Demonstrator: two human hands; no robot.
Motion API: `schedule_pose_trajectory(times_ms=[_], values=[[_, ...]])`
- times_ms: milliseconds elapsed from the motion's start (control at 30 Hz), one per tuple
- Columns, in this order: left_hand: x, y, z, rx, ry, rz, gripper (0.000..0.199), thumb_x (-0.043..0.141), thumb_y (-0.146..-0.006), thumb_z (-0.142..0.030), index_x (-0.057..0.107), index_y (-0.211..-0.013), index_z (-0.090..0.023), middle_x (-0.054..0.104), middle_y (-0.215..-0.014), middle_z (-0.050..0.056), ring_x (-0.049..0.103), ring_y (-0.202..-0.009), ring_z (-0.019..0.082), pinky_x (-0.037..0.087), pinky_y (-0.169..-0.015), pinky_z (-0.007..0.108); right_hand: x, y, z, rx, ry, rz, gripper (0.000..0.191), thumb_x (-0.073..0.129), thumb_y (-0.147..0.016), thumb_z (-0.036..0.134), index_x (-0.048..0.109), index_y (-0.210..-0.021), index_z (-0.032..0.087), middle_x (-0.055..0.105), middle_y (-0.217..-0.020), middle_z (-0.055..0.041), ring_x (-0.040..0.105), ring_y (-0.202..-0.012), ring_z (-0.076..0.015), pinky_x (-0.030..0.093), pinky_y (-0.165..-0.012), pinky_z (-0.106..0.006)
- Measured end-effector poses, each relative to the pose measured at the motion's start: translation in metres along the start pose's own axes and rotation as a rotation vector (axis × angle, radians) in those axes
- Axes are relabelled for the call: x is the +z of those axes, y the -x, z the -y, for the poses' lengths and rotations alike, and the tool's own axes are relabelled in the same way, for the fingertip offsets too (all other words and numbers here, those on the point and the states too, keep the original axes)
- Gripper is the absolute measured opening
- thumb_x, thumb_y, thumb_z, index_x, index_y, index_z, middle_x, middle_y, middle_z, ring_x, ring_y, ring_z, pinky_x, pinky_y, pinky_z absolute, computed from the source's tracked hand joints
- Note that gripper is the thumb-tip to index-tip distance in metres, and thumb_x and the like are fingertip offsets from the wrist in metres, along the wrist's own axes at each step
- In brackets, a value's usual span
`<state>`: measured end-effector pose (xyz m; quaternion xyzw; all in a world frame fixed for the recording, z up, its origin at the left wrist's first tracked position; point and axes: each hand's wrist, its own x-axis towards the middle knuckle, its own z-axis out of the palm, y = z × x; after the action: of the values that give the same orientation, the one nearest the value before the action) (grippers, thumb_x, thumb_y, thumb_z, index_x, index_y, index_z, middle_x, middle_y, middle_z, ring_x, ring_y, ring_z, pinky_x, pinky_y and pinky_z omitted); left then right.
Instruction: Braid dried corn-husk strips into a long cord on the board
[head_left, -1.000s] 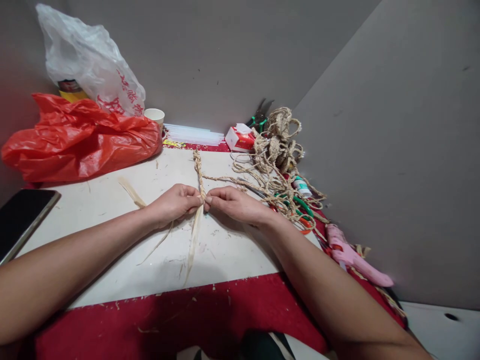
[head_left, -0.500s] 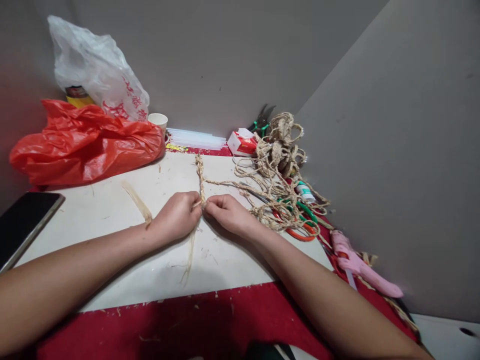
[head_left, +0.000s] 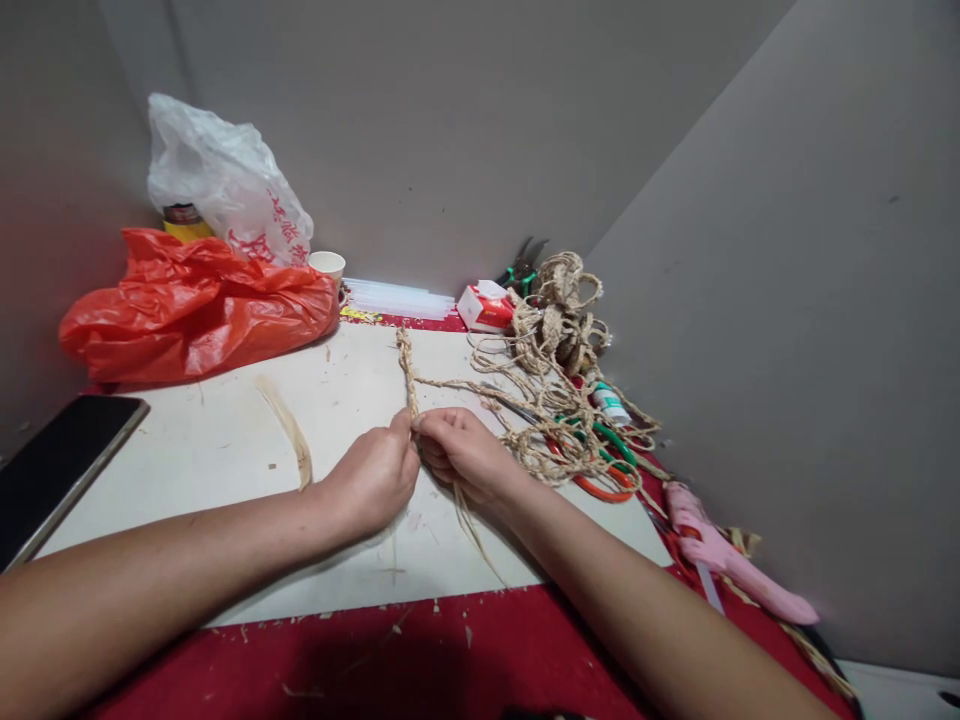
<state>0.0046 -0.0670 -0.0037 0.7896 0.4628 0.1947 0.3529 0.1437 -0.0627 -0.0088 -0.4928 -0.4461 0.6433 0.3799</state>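
A: What forms the ground?
B: A grey wall [head_left: 450,120] rises behind the white sheet [head_left: 360,370]; a red cloth [head_left: 360,670] underlies the sheet and shows along its near edge.

A: And the larger objects?
B: A red plastic bag [head_left: 202,310] lies at the sheet's far left corner. A heap of plaited cord [head_left: 561,270] occupies the far right corner, its loops spreading onto the sheet. A dark phone [head_left: 67,470] lies at the sheet's left edge, and a pink glue gun [head_left: 742,575] beyond its right edge.

A: How are the hands disposed?
B: Close together over the middle of the sheet. The left hand [head_left: 375,470] is curled, thumb and fingers closed at the lower end of the braid [head_left: 409,365]. The right hand [head_left: 469,455] makes a narrow pinch on it at the same spot.

A: Where does the braid lie?
B: Along the middle of the sheet, from near its far edge to the fingers.

A: And the smaller items?
B: A tissue box [head_left: 484,308] and a white cup [head_left: 328,265] stand beyond the sheet's far edge; a pale fibre strip [head_left: 289,425] lies on its left half.
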Motion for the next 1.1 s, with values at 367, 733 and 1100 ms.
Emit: schedule_pose_trajectory(times_ms=[367,733,1100], values=[[-0.023,-0.017,0.005,-0.081,0.251,0.042,0.023,0.045,-0.078,-0.027,0.061,-0.086,-0.013,0.058,-0.058,0.001,0.048,-0.050,0.011,0.035,-0.051,0.025,-0.009,0.000,0.004,0.049,-0.201,0.088,0.023,0.065,-0.070,0.028,0.049,-0.060,0.015,0.026,-0.039,0.0121,0.015,-0.032,-0.0004,0.009,-0.033,-0.016],[-0.014,-0.030,0.008,-0.209,0.797,0.240,0.014,0.043,-0.078,-0.021,0.050,-0.066,-0.015,0.044,-0.052,-0.002,0.034,-0.043,0.006,0.030,-0.048,0.023,-0.020,-0.004,0.011,0.075,-0.077,0.195,0.022,0.066,-0.070,0.032,0.054,-0.066,0.014,0.027,-0.039,0.0112,0.015,-0.034,-0.0020,0.009,-0.035,-0.018],[-0.027,-0.038,0.018,0.000,0.346,0.267,0.019,0.044,-0.077,-0.024,0.053,-0.062,-0.015,0.046,-0.055,-0.004,0.035,-0.052,0.008,0.030,-0.056,0.023,-0.022,-0.002,0.010,-0.189,0.666,0.054,0.020,0.049,-0.079,0.025,0.055,-0.064,0.014,0.044,-0.056,0.0027,0.034,-0.053,-0.0080,0.028,-0.050,-0.021]])
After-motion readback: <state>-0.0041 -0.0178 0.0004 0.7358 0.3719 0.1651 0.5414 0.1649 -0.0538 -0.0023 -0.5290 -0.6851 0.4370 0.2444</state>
